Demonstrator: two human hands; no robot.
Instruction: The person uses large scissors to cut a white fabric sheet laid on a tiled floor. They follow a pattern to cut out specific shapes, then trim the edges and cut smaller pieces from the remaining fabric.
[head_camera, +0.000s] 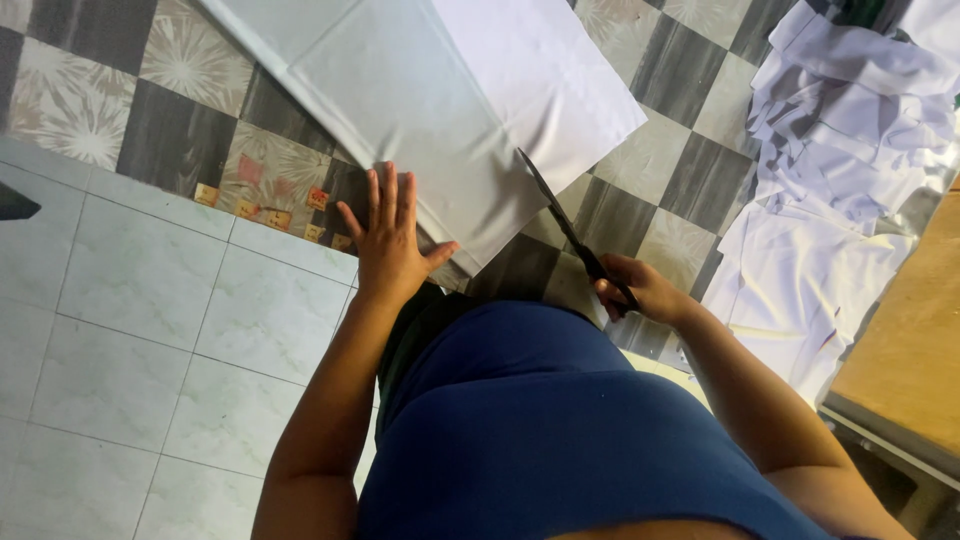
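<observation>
The white fabric sheet (440, 110) lay folded on the patterned floor (690, 170), toward twelve o'clock. The left hand (390, 240) pressed its near edge, fingers spread flat. At three o'clock from it, the right hand (635, 290) gripped black scissors (570, 230), blades touching the fabric's edge. A white cloth pile (850, 120) sat at two o'clock.

Left hand (388, 240) flattens white cloth (430, 110); right hand (640, 290) holds scissors (570, 232).
</observation>
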